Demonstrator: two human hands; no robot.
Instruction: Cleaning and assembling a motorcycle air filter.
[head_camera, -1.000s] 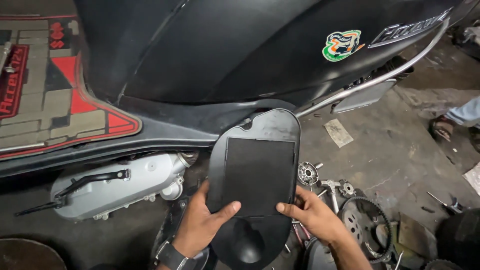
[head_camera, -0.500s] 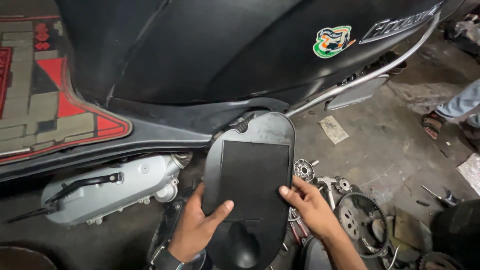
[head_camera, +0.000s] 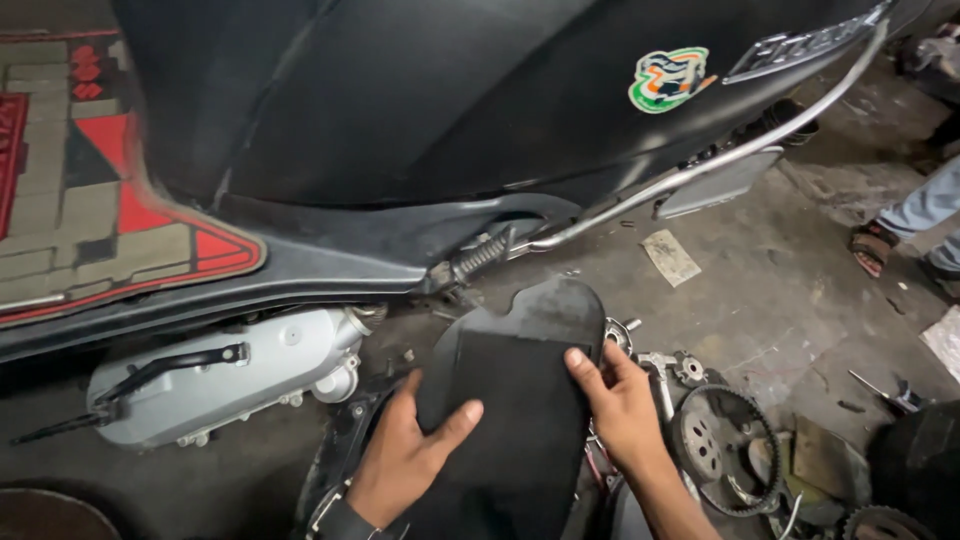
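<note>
both hands, left hand (head_camera: 405, 460) and right hand (head_camera: 620, 405), pinch the flat black plastic cover panel (head_camera: 520, 400) only by its edges, so it could slip onto the toothed metal sprocket (head_camera: 725, 450) on the concrete floor (head_camera: 780, 290), though lower grip probably hidden.

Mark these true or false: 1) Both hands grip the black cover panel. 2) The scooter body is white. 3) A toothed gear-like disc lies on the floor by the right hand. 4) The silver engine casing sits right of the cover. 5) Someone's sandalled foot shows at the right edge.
1) Both hands, left hand and right hand, grip the black cover panel. True.
2) False: the scooter body is black.
3) True: the toothed disc lies on the floor right of the right hand.
4) False: the silver engine casing sits left of the cover.
5) True: a sandalled foot shows there.
</note>
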